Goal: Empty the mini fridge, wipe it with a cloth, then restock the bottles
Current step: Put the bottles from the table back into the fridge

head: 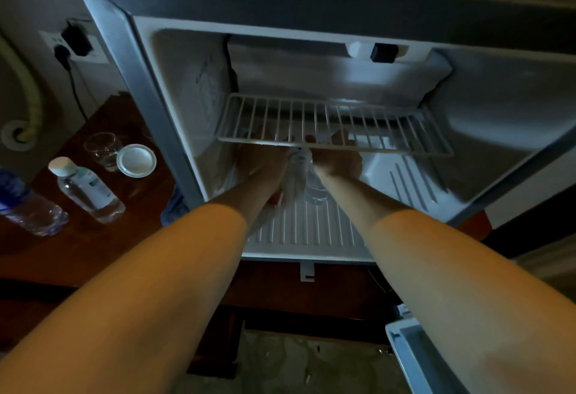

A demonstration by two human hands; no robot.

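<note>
The mini fridge (174,131) stands open with a white wire shelf (336,119) across its middle. Both my arms reach inside under that shelf. My left hand (265,161) grips a bottle with a white label (293,183), whose cap points towards the back. My right hand (339,163) grips a clear bottle (318,195) right beside it. The two bottles touch above the ribbed fridge floor (299,231). The shelf wires partly hide my fingertips. No cloth is visible.
On the wooden table (93,247) left of the fridge stand a clear labelled bottle (87,189), a blue-labelled bottle (28,203), a drinking glass (104,149) and a white lid (136,160). A wall socket with a plug (76,41) is behind. The fridge door (414,359) edge is at the lower right.
</note>
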